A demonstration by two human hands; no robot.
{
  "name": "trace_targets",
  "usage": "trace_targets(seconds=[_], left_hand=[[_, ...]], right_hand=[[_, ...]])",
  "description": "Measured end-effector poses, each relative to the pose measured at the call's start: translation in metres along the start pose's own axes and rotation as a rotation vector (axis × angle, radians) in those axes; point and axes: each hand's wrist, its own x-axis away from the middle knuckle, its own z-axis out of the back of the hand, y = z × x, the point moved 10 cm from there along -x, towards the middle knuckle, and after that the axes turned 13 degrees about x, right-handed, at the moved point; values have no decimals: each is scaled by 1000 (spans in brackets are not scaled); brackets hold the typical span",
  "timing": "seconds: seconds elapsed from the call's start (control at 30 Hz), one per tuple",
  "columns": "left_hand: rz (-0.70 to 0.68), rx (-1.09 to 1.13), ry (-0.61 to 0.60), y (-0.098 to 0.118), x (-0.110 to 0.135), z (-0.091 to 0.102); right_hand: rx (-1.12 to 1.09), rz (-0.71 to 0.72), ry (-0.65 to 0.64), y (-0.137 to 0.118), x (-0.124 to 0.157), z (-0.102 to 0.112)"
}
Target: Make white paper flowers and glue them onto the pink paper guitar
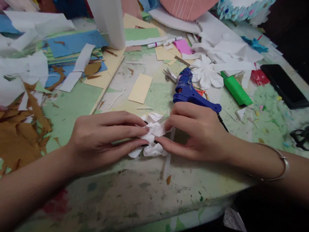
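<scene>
Two bare forearms (34, 187) come in from the lower corners, the right one wearing a thin bracelet (285, 162), and meet over a paint-stained desk (141, 192). At their ends, the left grip (98, 143) and the right grip (200, 129) close on one small bunch of crumpled white paper (157, 129), held directly between them just above or on the surface; which of the two is hard to tell. The left grip's fingers lie over the near and far folds, thumb below; the right grip pinches the opposite side between thumb and bent forefinger.

The bunch looks almost weightless, soft and thin, with loose, petal-like folds. It probably creases at a touch, tears if tugged, and is unlikely to slip from dry fingers. Its gathered middle seems the safest hold, pinched lightly by the fingertips; its loose outer edges would likely flatten or rip.

Just beyond the right grip lies a blue glue gun (186, 90), with a white paper flower (206, 72) behind it. Farther to that grip's right are a bright green roll (236, 88) and a black phone (285, 86). Beyond both grips rests a cream paper rectangle (140, 89); left of the left grip, torn brown paper (9, 142) is heaped.
</scene>
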Motion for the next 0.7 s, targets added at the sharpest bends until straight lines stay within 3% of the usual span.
trace_targets(seconds=[0.33,0.7], left_hand=[[-21,4,1,2,0,0],[-29,19,4,3,1,0]], right_hand=[[-1,10,-13,-4,-1,-4],[139,108,142,-14,4,5]])
